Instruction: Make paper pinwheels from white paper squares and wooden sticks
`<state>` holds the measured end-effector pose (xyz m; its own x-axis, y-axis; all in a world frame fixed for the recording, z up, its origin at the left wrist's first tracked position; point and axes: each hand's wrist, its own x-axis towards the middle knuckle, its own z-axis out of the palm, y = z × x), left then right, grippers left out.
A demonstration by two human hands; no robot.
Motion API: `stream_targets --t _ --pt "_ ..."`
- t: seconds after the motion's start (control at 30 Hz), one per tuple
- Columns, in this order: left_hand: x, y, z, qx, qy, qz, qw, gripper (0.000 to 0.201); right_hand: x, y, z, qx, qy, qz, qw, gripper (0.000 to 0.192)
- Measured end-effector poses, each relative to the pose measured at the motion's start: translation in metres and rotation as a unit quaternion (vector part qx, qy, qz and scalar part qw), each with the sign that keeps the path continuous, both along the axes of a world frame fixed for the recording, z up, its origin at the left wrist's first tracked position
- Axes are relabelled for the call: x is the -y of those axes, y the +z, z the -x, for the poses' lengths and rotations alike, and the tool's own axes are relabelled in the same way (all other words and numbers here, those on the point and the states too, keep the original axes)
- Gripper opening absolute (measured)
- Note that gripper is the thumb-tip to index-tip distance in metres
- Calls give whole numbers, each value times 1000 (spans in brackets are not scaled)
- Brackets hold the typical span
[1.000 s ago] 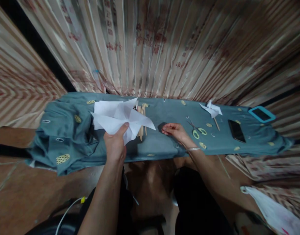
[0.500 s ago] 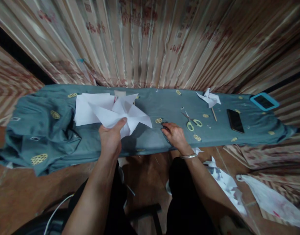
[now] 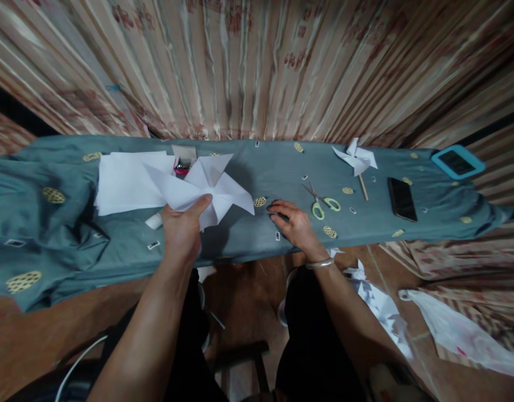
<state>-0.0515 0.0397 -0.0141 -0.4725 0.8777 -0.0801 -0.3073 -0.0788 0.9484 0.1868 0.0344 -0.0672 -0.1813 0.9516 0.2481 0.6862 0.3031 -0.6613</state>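
Note:
A white paper pinwheel is pinched in my left hand, the thumb pressing near its centre. My right hand is low over the cloth, thumb and fingers apart, with nothing visible between them. Scissors with pale green handles lie just right of that hand. Behind the held pinwheel is a stack of white paper. A small open box with red edges and dark bits inside stands by the stack, partly hidden by the pinwheel.
A grey-green patterned cloth covers the long table. Toward the right lie another pinwheel on a stick, a dark phone and a blue-framed tablet. Paper pinwheels and a white plastic bag are on the floor. Curtains hang behind.
The view has shifted a little to the right. My right hand's fingers have spread apart, and the small box now shows more beside the pinwheel. My left hand keeps its hold.

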Motion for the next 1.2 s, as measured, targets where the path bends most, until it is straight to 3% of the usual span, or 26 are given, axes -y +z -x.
stream_targets --t 0.27,0.53,0.63,0.77,0.9,1.03,1.2 --pt "0 -7 -17 39 -28 15 999 27 -2 -3 7 13 20 -4 1000 8" --pt "0 -14 -17 24 -30 27 999 30 3 -7 9 -6 12 15 1000 4" --pt "0 -17 -16 9 -43 24 999 30 6 6 5 -82 -26 9 996 3" --pt "1 -17 -23 -21 -60 25 998 31 19 46 12 -199 -61 -19 978 9" --pt "6 -9 -39 -57 -95 18 994 24 35 78 36 -176 -33 -41 983 5" --pt "11 -5 -52 -58 -128 4 990 24 36 77 50 -144 -27 -65 987 5" --pt "14 -6 -57 -63 -150 15 987 25 31 67 45 -142 -30 -51 988 4"
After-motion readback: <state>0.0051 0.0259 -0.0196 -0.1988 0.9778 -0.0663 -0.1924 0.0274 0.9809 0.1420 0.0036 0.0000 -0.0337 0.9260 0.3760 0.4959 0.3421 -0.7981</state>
